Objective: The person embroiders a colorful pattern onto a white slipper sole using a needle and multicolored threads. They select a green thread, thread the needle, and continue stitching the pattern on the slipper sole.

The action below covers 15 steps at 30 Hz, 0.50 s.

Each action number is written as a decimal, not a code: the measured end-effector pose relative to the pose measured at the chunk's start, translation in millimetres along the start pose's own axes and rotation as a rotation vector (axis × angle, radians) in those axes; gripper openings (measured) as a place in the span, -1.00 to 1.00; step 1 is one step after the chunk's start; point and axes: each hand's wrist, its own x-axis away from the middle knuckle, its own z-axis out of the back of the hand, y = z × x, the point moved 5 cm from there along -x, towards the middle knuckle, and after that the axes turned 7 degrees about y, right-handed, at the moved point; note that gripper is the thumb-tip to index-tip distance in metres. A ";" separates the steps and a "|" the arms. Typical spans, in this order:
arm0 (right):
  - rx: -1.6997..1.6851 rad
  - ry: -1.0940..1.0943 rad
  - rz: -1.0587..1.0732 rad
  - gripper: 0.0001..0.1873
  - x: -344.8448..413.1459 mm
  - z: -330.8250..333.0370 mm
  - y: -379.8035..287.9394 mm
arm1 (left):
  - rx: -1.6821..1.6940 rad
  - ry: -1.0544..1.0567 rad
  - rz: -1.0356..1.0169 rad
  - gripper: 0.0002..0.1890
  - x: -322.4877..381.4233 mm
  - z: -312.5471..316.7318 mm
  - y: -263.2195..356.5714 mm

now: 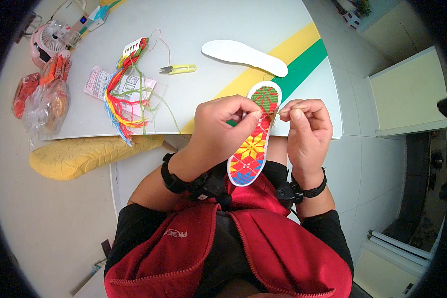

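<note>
Between my two hands is a cross-stitched insole [250,147] with a white rim. Its face carries red, yellow, blue and green stitches in star shapes. My left hand [227,124] lies over its left edge, thumb and forefinger pinched on a fine thread [270,112]. On the other side, my right hand [308,130] pinches what looks like a thin sewing needle [298,108], at the thread's right end. The insole's lower end hangs over my lap, and its green-stitched end reaches above the table edge. My left fingers hide part of its left edge.
A plain white insole [246,56] lies on the table [193,26]. Left of it are yellow thread snips [178,69], coloured embroidery threads [113,87] and a printed packet [97,80]. Bagged food [46,108] and a pink fan [46,43] stand farther left. A yellow-covered seat [93,154] is below.
</note>
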 end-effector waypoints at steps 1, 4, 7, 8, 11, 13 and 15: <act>-0.043 0.025 -0.028 -0.93 -0.5 2.5 1.7 | 0.012 0.007 0.006 -0.95 -0.1 0.1 -0.5; -0.161 0.025 -0.052 -0.92 0.0 3.8 5.4 | 0.052 0.012 0.027 -0.94 0.0 -0.6 -2.3; -0.146 0.019 -0.029 -0.92 0.2 3.8 6.7 | 0.060 0.012 0.030 -0.94 -0.2 -0.8 -2.7; -0.144 0.014 -0.033 -0.91 -0.4 3.8 7.1 | 0.057 0.011 0.029 -0.94 -0.4 -0.9 -2.4; -0.162 -0.015 -0.049 -0.89 -1.6 2.9 6.9 | 0.002 0.014 -0.032 -0.94 -0.4 0.0 2.6; -0.208 -0.034 -0.078 -0.89 -1.0 1.9 6.1 | -0.062 0.023 -0.086 -0.93 0.4 1.2 7.7; -0.201 -0.038 -0.099 -0.88 -1.6 1.9 5.4 | -0.103 0.020 -0.106 -0.93 0.8 1.1 11.2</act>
